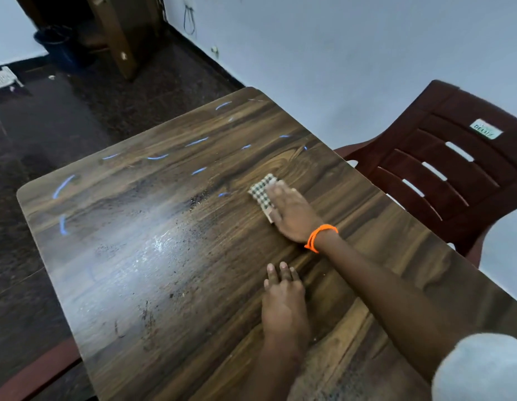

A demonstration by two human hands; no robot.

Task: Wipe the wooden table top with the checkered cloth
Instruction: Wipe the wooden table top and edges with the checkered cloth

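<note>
The wooden table top (153, 256) fills the middle of the view, with dark crumbs, a dusty sheen and several blue marks on its far and left parts. A folded checkered cloth (261, 191) lies flat on the table toward the far right. My right hand (292, 214), with an orange band at the wrist, presses flat on top of the cloth and covers its near half. My left hand (283, 299) rests palm down on the bare wood nearer to me, fingers together, holding nothing.
A dark red plastic chair (442, 175) stands against the table's right edge. A pale wall (338, 53) runs behind. Dark floor (34, 146) lies to the left, with a blue bin (60, 47) and a wooden door (118, 33) at the back.
</note>
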